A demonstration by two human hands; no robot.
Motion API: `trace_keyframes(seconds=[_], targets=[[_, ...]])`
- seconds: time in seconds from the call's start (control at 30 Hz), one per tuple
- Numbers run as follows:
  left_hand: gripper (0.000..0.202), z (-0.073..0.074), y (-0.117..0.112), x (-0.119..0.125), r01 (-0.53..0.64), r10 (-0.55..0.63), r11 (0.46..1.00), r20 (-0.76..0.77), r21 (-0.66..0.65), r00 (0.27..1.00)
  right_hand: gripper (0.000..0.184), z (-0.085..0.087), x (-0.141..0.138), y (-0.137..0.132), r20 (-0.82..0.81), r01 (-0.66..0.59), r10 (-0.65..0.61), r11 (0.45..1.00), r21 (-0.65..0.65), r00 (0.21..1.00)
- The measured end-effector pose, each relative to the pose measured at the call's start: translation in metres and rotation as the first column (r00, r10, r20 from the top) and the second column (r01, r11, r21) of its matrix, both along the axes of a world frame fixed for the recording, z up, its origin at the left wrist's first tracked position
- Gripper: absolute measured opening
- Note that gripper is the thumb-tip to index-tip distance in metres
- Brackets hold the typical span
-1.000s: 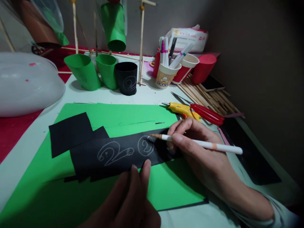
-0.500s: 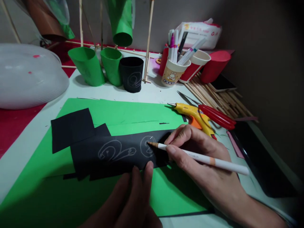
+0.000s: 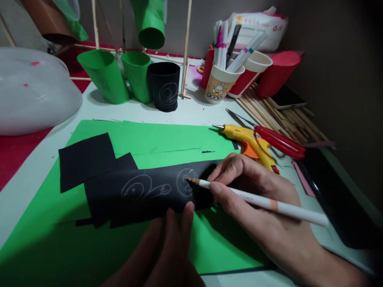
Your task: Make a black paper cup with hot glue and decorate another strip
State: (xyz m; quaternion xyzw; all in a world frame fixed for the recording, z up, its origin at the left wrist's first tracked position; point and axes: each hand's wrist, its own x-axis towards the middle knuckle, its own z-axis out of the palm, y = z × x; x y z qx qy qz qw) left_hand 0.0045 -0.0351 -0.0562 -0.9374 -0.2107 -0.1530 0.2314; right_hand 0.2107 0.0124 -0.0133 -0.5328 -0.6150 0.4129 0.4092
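A white marker with a brown brush tip (image 3: 254, 199) is gripped by my right hand (image 3: 263, 215), the thumb and fingers closed round its barrel. Its tip touches a round outline drawn in pale lines on a strip of black paper (image 3: 152, 205). Left of that outline, a pale swirl and a small leaf-like shape are drawn on the same strip. My left hand (image 3: 167, 247) pinches the strip's lower edge near the middle, fingertips close together; its thumb is hidden. Under the strip lies green paper (image 3: 119, 255), and a black paper piece (image 3: 86, 161) overlaps its left end.
Behind the right hand lie a yellow glue gun (image 3: 248, 139) and red-handled scissors (image 3: 279, 141). Two green paper cups (image 3: 103, 77) and a black one (image 3: 164, 87) stand at the back. A bunny cup (image 3: 220, 85) holds several markers beside wooden sticks (image 3: 284, 119).
The view has shifted slightly, with the background objects a little higher in the picture. Both hands keep nearly the same place on the strip, and the marker tip stays at the round outline.
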Motion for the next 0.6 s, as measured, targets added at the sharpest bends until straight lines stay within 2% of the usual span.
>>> trace_keyframes(seconds=[0.17,0.43,0.6], targets=[[0.020,-0.0051,0.0020,0.0011,0.015,-0.016,1.000,0.053,0.013,0.998,0.019,-0.0012,0.0055,0.0000,-0.071,0.036,-0.038,0.999,-0.029,0.997],[0.027,0.0023,-0.0018,-0.0001,0.004,-0.004,0.999,-0.010,-0.047,1.000,0.019,-0.0015,0.0052,-0.0024,-0.046,0.033,-0.033,0.999,-0.011,0.998],[0.020,0.0000,0.0004,-0.0003,0.014,-0.014,1.000,-0.002,-0.016,1.000,0.018,0.0001,0.0055,-0.0023,-0.058,0.028,-0.029,0.999,-0.021,0.998]])
